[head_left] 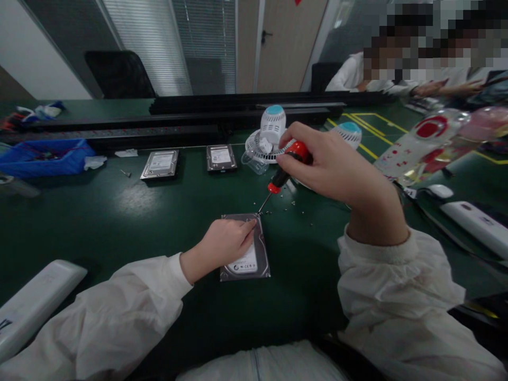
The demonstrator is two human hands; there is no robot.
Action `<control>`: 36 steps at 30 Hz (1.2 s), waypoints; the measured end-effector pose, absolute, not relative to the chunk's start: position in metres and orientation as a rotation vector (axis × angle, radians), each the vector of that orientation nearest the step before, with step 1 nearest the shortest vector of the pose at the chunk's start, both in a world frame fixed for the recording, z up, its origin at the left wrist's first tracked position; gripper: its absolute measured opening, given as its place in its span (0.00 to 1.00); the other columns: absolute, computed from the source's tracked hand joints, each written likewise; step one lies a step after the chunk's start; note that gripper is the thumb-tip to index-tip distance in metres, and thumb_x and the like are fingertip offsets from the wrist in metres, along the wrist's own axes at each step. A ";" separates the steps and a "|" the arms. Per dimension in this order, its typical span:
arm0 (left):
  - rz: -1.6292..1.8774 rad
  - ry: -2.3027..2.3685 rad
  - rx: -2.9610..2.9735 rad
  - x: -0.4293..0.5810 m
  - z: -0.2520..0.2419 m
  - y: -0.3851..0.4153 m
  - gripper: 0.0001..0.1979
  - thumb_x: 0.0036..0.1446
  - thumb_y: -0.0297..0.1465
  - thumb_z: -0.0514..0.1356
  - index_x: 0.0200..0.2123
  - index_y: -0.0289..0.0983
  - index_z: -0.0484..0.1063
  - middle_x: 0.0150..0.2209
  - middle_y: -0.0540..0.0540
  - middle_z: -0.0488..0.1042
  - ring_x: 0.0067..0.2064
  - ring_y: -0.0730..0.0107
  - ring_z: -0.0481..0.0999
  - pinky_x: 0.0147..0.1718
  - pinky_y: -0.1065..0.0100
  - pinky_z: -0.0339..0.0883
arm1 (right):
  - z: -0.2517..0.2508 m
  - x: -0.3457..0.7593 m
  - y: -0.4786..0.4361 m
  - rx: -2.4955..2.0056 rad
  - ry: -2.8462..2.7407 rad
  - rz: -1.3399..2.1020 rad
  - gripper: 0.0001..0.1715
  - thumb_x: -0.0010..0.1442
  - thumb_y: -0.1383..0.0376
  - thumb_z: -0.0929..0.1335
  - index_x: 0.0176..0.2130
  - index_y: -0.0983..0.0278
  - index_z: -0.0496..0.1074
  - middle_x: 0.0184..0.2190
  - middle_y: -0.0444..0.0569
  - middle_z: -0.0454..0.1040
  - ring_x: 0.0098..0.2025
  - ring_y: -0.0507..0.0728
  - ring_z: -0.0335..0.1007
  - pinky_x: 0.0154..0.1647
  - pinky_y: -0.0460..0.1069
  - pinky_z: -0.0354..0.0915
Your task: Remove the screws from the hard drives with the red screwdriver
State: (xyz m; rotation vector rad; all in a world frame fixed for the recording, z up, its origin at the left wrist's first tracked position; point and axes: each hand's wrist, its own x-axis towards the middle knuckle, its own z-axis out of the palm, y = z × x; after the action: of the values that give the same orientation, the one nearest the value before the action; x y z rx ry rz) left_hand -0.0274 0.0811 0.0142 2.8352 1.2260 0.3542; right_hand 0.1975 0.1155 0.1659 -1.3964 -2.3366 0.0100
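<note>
A hard drive (pixel 260 254) lies flat on the green table in front of me, its white label partly hidden by my left hand (pixel 226 241). That hand presses down on the drive's top, index finger stretched toward the far right corner and the other fingers curled. My right hand (pixel 317 161) is closed around a screwdriver (pixel 282 174) with a red and black handle. The tool tilts down to the left, and its tip meets the drive's far right corner. Several small screws (pixel 293 203) are scattered just beyond and right of that corner.
Two more hard drives (pixel 161 164) (pixel 221 158) lie farther back. White fans (pixel 273 127) stand behind my right hand. At left is a blue bin (pixel 47 157); at right, a clear patterned bottle (pixel 424 140). White devices (pixel 42 304) (pixel 478 225) flank me. Other people sit across the table.
</note>
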 end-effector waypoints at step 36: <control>0.387 1.212 2.845 -0.027 0.012 0.081 0.19 0.74 0.33 0.54 0.57 0.32 0.79 0.40 0.38 0.85 0.34 0.62 0.84 0.30 0.66 0.76 | 0.167 0.195 0.114 -1.364 -2.372 -0.035 0.16 0.65 0.60 0.65 0.50 0.62 0.74 0.30 0.48 0.74 0.28 0.55 0.60 0.34 0.52 0.53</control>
State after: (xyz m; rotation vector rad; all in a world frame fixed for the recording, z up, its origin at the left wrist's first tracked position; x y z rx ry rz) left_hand -0.0275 0.0815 0.0125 2.8454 1.2117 0.3865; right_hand 0.1952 0.1141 0.1668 -1.3638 -2.3716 -0.0345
